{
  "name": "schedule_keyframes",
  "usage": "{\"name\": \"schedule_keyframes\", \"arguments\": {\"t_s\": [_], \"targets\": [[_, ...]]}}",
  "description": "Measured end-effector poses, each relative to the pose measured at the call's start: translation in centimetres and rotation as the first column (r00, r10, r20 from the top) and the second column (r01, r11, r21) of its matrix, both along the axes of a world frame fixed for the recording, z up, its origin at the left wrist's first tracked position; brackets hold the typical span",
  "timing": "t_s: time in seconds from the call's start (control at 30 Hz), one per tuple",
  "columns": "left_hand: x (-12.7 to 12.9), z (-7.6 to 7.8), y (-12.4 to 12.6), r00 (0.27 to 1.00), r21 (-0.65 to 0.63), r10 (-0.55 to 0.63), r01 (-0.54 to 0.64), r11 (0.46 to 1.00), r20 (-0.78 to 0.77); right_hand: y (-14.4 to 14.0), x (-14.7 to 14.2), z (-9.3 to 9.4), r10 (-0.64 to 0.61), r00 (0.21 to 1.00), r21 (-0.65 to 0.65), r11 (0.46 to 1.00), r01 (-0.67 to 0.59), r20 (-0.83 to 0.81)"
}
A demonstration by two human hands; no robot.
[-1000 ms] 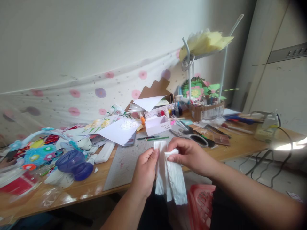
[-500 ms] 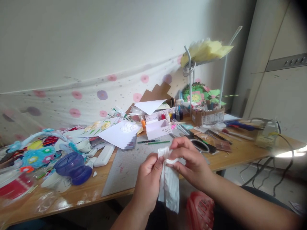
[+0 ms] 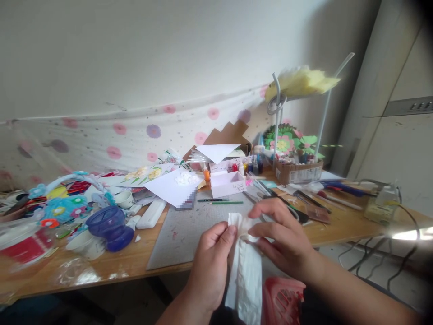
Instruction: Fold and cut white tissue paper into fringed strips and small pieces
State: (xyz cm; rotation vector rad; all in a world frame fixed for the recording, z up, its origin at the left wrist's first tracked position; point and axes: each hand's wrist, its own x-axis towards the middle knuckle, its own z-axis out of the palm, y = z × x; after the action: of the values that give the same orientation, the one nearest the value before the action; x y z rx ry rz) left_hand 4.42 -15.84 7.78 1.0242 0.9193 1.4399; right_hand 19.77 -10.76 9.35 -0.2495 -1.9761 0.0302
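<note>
A folded strip of thin white crinkled paper (image 3: 249, 280), like tissue or crepe paper, hangs below the table edge between my hands. My left hand (image 3: 211, 259) is closed on its left side, thumb pressed on the upper part. From the right, my right hand (image 3: 284, 239) has its thumb and a finger on a raised fold near the top, with the forefinger lifted and bent. Below the hands shows a red openwork plastic item (image 3: 283, 300), partly hidden.
On the wooden table lie a grey cutting mat (image 3: 179, 243), a green pencil (image 3: 225, 203), a white sheet with white bits (image 3: 165, 187) and an open small box (image 3: 226, 183). A blue plastic cup (image 3: 110, 225) stands left, a cardboard box (image 3: 299, 171) back right. Cables (image 3: 402, 257) hang at right.
The view has shifted, so the table items sit further right. The paper strip looks more spread and hangs lower. My right fingers are further apart than before.
</note>
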Motion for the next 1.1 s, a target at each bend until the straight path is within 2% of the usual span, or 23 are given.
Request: {"name": "schedule_keyframes", "arguments": {"t_s": [0.1,0.17,0.27,0.37,0.53,0.67,0.83,1.0,1.1], "targets": [[-0.3,-0.4,0.1,0.992,0.051,0.041,-0.035,0.998,-0.116,0.1,0.0,-0.2,0.034,0.999,-0.04,0.999,-0.033,0.015],[-0.3,-0.4,0.3,0.979,0.113,0.108,-0.089,0.99,-0.174,0.3,0.0,-0.4,0.043,0.999,-0.026,0.999,-0.042,0.021],[-0.3,-0.5,0.6,0.962,0.199,0.206,-0.17,0.965,-0.181,0.3,0.0,-0.6,0.048,0.999,0.008,0.999,-0.048,0.017],[-0.4,-0.6,0.9,0.954,0.232,0.244,-0.2,0.952,-0.177,0.2,0.0,-0.6,0.055,0.998,0.028,0.998,-0.055,0.014],[-0.5,-0.5,1.0,0.962,0.179,0.15,-0.11,0.978,-0.227,0.0,0.0,-1.0,0.041,0.999,0.065,0.997,-0.042,0.018],[-0.9,-0.1,0.6,0.981,0.136,0.075,-0.05,0.989,-0.18,-0.1,-0.1,-1.2,0.027,1.0,0.105,0.994,-0.028,0.012],[-1.4,0.0,0.4,0.977,0.166,0.015,0.021,0.986,-0.212,0.0,-0.2,-1.1,0.039,0.999,0.023,0.999,-0.039,-0.006],[-1.5,-0.2,0.4,0.942,0.261,0.026,0.066,0.963,-0.334,0.2,-0.6,-0.8,0.033,0.998,-0.131,0.991,-0.04,-0.059],[-1.5,-0.5,0.6,0.871,0.341,0.141,0.032,0.94,-0.471,0.4,-0.7,-0.6,0.024,0.998,-0.168,0.985,-0.034,-0.057]]}}
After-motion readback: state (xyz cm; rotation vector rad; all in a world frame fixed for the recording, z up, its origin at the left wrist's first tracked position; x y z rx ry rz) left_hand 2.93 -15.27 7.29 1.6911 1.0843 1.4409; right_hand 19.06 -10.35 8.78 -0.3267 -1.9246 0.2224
